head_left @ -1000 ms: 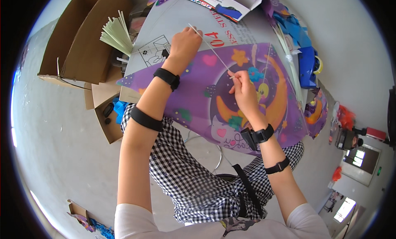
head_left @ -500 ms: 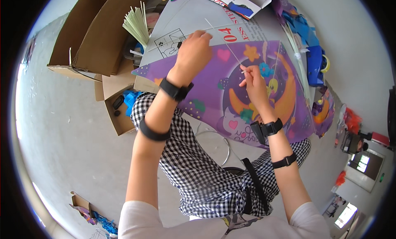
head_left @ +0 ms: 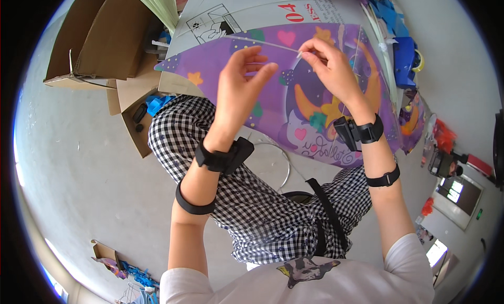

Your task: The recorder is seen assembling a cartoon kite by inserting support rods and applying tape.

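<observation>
- Currently, the right hand (head_left: 336, 70) grips one end of a thin white rod (head_left: 262, 43) in a pinch between thumb and fingers.
- Rod axis: from the right fingertips, the rod runs leftward and slightly away from the body, passing just beyond the left fingertips. Contact between rod and purple printed sheet (head_left: 273, 111) cannot be confirmed.
- Left hand (head_left: 240, 88): fingers part-curled, thumb apart, no object visible in the grasp. It is the hand nearer the rod's far end.
- Sheet: spread beneath both hands, its pointed corner to the left of the left hand.
- Bundle of pale rods (head_left: 161, 9): beyond and left of the left hand.
- Change from the preceding frame: the left hand has drawn back toward the body and opened; the rod, steeper then, now lies closer to crosswise.
</observation>
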`<state>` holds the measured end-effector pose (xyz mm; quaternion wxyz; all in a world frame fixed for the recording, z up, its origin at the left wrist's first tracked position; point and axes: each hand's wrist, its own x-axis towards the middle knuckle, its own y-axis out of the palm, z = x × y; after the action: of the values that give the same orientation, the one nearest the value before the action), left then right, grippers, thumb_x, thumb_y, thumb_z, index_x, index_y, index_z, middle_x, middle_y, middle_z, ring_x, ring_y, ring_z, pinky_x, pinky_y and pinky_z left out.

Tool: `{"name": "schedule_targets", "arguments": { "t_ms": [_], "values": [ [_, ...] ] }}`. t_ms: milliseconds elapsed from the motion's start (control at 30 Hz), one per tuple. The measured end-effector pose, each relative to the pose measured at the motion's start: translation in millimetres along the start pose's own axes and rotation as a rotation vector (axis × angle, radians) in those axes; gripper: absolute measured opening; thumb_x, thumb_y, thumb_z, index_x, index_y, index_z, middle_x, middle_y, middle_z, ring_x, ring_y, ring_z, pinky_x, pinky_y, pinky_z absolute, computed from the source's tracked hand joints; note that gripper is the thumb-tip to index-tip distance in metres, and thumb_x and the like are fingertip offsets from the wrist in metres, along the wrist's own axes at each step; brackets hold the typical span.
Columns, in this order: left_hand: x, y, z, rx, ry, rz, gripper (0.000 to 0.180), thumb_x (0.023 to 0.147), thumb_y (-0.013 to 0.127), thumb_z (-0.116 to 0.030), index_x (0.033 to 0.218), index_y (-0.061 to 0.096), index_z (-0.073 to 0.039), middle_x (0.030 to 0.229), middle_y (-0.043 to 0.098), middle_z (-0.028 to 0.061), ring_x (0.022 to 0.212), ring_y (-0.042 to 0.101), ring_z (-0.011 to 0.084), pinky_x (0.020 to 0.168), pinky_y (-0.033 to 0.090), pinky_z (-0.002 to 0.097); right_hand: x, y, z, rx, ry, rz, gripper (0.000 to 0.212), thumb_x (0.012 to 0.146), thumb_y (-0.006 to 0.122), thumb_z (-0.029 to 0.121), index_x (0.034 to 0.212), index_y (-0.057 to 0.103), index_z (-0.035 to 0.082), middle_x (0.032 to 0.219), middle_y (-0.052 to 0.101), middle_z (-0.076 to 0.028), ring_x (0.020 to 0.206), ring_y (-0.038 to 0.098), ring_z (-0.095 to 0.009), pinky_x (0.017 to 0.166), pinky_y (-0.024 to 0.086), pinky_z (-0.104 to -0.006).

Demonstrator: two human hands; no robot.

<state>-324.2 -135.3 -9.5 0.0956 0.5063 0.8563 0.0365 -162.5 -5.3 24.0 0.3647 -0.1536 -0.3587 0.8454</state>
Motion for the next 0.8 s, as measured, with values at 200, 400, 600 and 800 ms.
{"name": "schedule_targets", "arguments": {
  "t_ms": [200, 400, 600, 800],
  "values": [
    [14, 2, 4, -0.452, -0.215, -0.09, 0.026, 0.094, 0.063, -0.019, 0.108, 0.064, 0.003, 0.097, 0.068, 0.0088, 0.089, 0.067, 0.0165, 0.073, 0.052, 0.0252, 21, 4, 15, 0.057, -0.037, 0.173, 0.012, 0.089, 0.063, 0.011, 0.097, 0.059, 0.004, 0.085, 0.063, -0.004, 0.07, 0.058, -0.013, 0.063, 0.046, -0.027],
    [21, 0, 16, -0.556, -0.317, -0.198, 0.024, 0.095, 0.062, -0.018, 0.107, 0.065, 0.002, 0.097, 0.068, 0.009, 0.089, 0.068, 0.0168, 0.072, 0.052, 0.0245, 30, 20, 13, -0.19, -0.335, 0.024, 0.025, 0.077, 0.075, 0.014, 0.097, 0.06, 0.009, 0.091, 0.064, -0.003, 0.075, 0.064, -0.02, 0.065, 0.051, -0.0309],
    [24, 0, 18, -0.568, -0.32, -0.205, 0.027, 0.095, 0.061, -0.019, 0.111, 0.063, 0.003, 0.102, 0.068, 0.0094, 0.093, 0.066, 0.0164, 0.075, 0.051, 0.0237, 39, 28, 6, -0.171, -0.348, -0.019, 0.022, 0.076, 0.075, 0.01, 0.093, 0.061, 0.007, 0.087, 0.063, -0.004, 0.073, 0.064, -0.018, 0.063, 0.051, -0.0297],
    [29, -4, 14, -0.546, -0.309, -0.282, 0.026, 0.095, 0.061, -0.018, 0.111, 0.064, 0.002, 0.101, 0.068, 0.0081, 0.089, 0.066, 0.0144, 0.071, 0.051, 0.0221, 50, 34, 14, -0.117, -0.4, -0.026, 0.02, 0.075, 0.074, 0.004, 0.091, 0.061, 0.004, 0.083, 0.063, -0.005, 0.071, 0.066, -0.017, 0.061, 0.052, -0.0289]
  ]
}}
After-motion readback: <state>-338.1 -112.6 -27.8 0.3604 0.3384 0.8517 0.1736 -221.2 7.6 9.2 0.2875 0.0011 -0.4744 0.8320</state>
